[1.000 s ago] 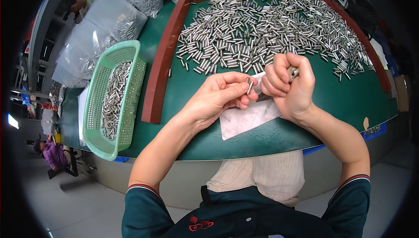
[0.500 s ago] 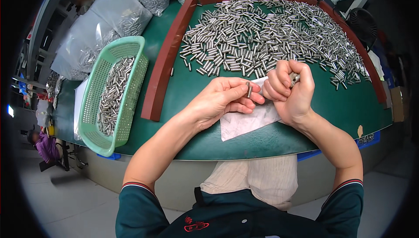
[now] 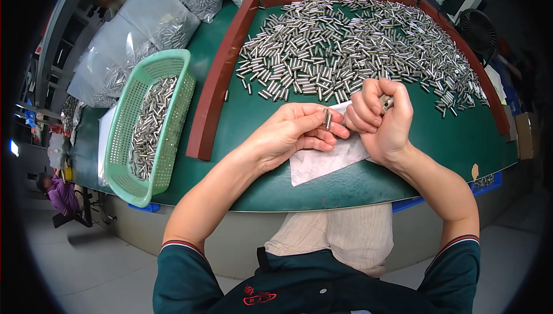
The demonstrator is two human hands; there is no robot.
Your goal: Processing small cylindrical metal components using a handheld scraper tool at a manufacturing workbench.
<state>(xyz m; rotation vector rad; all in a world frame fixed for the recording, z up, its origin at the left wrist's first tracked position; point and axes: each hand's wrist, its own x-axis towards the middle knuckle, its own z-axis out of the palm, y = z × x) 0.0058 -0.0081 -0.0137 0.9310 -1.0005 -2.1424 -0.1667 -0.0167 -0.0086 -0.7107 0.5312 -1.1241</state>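
Between the thumb and fingers of my left hand (image 3: 291, 130), a short shiny metal pin (image 3: 328, 119) stands nearly upright. My right hand (image 3: 383, 121) is curled closed just beside it; silvery metal pins (image 3: 387, 104) show in the gap by its thumb, and how many lie inside is hidden. Under both hands a white cloth or sheet (image 3: 322, 169) with grey smudges lies on the green tabletop. Just beyond them spreads a large heap of loose metal pins (image 3: 311, 55).
Dark red wooden rails (image 3: 216, 95) border the heap. At left stands a light green perforated basket (image 3: 112, 158) holding more pins. Clear plastic bags of pins (image 3: 167, 20) line the back left. A black fan (image 3: 478, 29) is at far right; a seated person (image 3: 62, 194) is far left.
The pin has turned slightly between my left fingers. My right hand stays closed in almost the same place.
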